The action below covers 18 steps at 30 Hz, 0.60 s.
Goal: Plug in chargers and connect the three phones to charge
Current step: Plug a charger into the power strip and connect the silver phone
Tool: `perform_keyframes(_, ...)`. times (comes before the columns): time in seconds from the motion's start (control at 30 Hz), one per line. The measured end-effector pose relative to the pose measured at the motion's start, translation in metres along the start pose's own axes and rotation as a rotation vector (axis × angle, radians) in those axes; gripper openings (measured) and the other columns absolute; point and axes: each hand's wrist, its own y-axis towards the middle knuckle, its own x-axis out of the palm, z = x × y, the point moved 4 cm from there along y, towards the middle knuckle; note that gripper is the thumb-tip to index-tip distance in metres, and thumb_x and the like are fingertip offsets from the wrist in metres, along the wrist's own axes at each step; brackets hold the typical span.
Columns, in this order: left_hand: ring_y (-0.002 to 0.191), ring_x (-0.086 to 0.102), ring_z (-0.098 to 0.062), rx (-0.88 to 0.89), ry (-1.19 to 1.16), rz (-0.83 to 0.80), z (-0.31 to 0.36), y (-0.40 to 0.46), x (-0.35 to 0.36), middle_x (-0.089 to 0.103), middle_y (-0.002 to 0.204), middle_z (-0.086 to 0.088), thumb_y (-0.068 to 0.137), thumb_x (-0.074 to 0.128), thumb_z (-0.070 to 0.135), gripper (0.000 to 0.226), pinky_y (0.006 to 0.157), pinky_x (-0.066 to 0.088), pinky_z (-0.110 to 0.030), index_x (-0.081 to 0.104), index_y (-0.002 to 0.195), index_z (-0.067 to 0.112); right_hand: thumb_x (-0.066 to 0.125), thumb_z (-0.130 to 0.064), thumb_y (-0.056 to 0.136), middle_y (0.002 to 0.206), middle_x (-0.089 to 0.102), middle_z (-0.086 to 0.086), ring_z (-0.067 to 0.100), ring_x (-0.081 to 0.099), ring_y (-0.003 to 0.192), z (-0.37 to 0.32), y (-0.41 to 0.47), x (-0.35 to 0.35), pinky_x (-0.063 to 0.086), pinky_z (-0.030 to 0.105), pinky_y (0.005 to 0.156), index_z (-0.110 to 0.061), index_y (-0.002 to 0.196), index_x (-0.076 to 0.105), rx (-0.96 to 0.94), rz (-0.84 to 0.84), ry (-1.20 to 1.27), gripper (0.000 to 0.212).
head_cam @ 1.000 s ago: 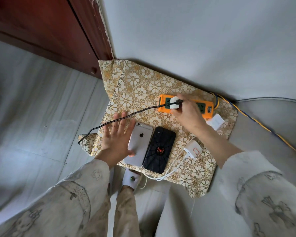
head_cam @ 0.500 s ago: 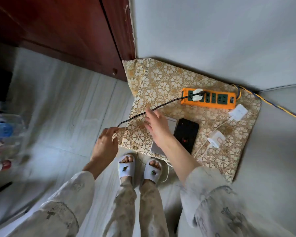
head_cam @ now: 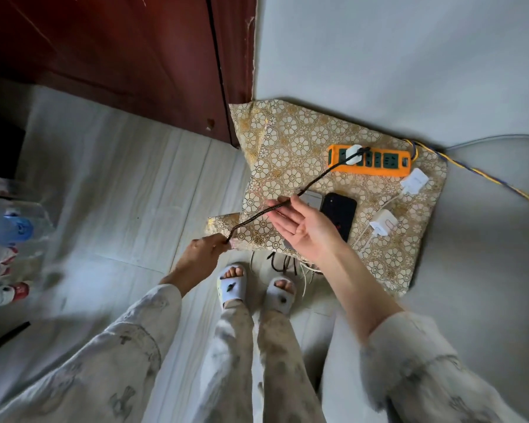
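We are standing over a gold floral cloth [head_cam: 303, 141] in the right middle of the frame, counting one orange power strip [head_cam: 368, 161] with one white charger [head_cam: 354, 154] plugged into it; two more white chargers [head_cam: 413, 181] are lying loose on the cloth below the strip, right of the phones; we are seeing only two phones, a dark phone [head_cam: 339, 213] and a silver phone [head_cam: 311, 199] partly hidden behind our right hand [head_cam: 303, 232]; that hand is hovering palm-up, fingers spread, the black braided cable [head_cam: 287, 201] draping across its fingertips; our left hand [head_cam: 200, 253] is pinching the cable's end shut at lower centre.
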Motion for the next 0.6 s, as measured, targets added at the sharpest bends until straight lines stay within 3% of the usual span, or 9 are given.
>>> perform_keyframes(0.07,0.081,0.061,-0.031,-0.017,-0.084,0.068,0.006,-0.018,-0.010,0.064,0.071,-0.003,0.088,0.051,0.012,0.015,0.075,0.043,-0.034,0.063,0.079,0.014,0.042,-0.022,0.097,0.096,0.074,0.010,0.023,0.070,0.093,0.000,-0.022,-0.002,0.046,0.036,0.099,-0.006,0.098,0.061,-0.019,-0.019,-0.020,0.025)
perform_keyframes(0.13,0.067,0.058,-0.030,-0.058,-0.303,0.097,0.018,-0.040,-0.021,0.061,0.061,-0.006,0.088,0.050,0.008,0.023,0.072,0.044,-0.035,0.058,0.069,0.017,0.040,-0.019,0.098,0.113,0.066,0.010,0.025,0.062,0.107,0.005,-0.046,-0.003,0.041,0.036,0.103,-0.006,0.112,0.057,-0.034,-0.057,-0.210,0.026)
perform_keyframes(0.27,0.045,0.060,-0.012,-0.058,-0.542,0.135,0.058,-0.090,-0.037,0.064,0.046,0.004,0.090,0.050,0.007,0.025,0.051,0.053,-0.020,0.060,0.069,0.018,0.040,0.000,0.095,0.134,0.054,0.007,0.018,0.050,0.123,0.029,-0.096,-0.004,0.034,0.033,0.109,-0.012,0.134,0.045,-0.052,-0.094,-0.681,0.041)
perform_keyframes(0.37,0.042,0.060,-0.011,-0.002,-0.648,0.148,0.098,-0.126,-0.040,0.065,0.049,0.000,0.090,0.051,0.009,0.022,0.047,0.055,-0.022,0.062,0.071,0.012,0.041,0.003,0.092,0.148,0.038,0.002,0.015,0.036,0.134,0.048,-0.130,-0.003,0.025,0.034,0.112,-0.018,0.142,0.033,-0.039,-0.197,-0.951,0.055)
perform_keyframes(0.43,0.044,0.062,-0.011,0.018,-0.694,0.168,0.124,-0.145,-0.042,0.066,0.051,0.001,0.090,0.051,0.010,0.022,0.048,0.056,-0.023,0.063,0.071,0.013,0.045,-0.006,0.093,0.147,0.039,0.006,0.019,0.038,0.134,0.056,-0.149,-0.004,0.031,0.028,0.107,-0.014,0.141,0.035,-0.073,-0.259,-1.084,0.050)
perform_keyframes(0.5,0.046,0.064,-0.011,0.036,-0.724,0.185,0.145,-0.162,-0.045,0.068,0.053,0.001,0.090,0.052,0.010,0.020,0.048,0.056,-0.023,0.064,0.074,0.015,0.045,-0.014,0.093,0.140,0.049,0.009,0.018,0.049,0.125,0.055,-0.167,-0.005,0.039,0.016,0.092,-0.008,0.135,0.043,-0.155,-0.264,-1.159,0.042)
perform_keyframes(0.6,0.049,0.066,-0.013,0.076,-0.720,0.179,0.168,-0.183,-0.047,0.070,0.055,0.002,0.089,0.055,0.012,0.016,0.050,0.057,-0.023,0.065,0.077,0.014,0.049,-0.023,0.093,0.127,0.060,0.009,0.013,0.058,0.107,0.044,-0.193,-0.008,0.043,0.013,0.081,-0.008,0.128,0.051,-0.293,-0.270,-1.213,0.038)
